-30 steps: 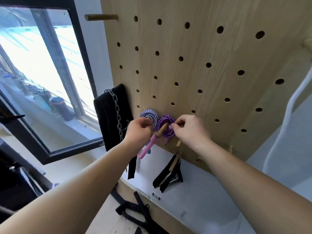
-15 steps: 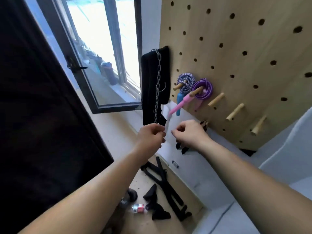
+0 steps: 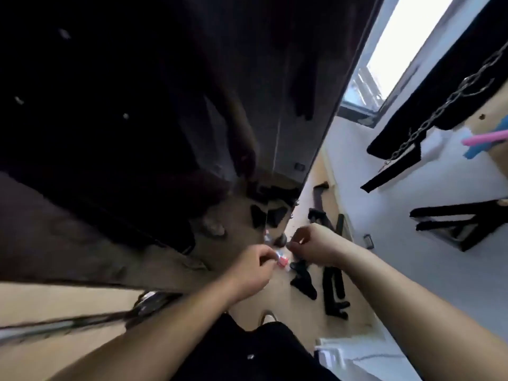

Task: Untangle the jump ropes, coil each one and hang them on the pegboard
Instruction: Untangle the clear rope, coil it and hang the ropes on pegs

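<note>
A left hand (image 3: 254,266) with fingers curled, too blurred to tell whether it pinches anything, and a loosely curled, empty right hand (image 3: 316,244) hang low over the floor. Far right, past a black strap with a metal chain (image 3: 453,81), the jump ropes' pink plastic handle (image 3: 488,138) and blue plastic handle (image 3: 475,153) dangle at the wooden pegboard (image 3: 494,111). The cords likely handle light and limp, best taken by the rigid handles.
</note>
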### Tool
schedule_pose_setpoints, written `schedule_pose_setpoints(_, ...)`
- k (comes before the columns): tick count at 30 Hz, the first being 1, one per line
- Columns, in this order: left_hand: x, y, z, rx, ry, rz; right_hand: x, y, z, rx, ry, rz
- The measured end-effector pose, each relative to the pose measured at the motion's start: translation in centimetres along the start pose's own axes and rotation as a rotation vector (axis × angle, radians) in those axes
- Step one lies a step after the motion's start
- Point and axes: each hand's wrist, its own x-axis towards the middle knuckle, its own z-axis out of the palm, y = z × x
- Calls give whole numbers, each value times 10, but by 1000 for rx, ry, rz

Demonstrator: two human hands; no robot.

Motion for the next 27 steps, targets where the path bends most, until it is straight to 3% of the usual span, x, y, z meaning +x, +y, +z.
schedule_pose_setpoints(5,-61,-103,-6,-174,304,-336,21,-67,73,-347,-265,-341)
schedule_pose_setpoints(13,-202,-213,6,-699,892,-743,-12,-192,197,-439,-519,-602)
schedule_pose_setpoints(20,-297,-282,30,-1036,1229,-890,-62,-283,321,-679,-711,-798)
schedule_pose_setpoints(27,-394,-356,35,-1110,1388,-963,-123,-359,456,-889,-803,-950)
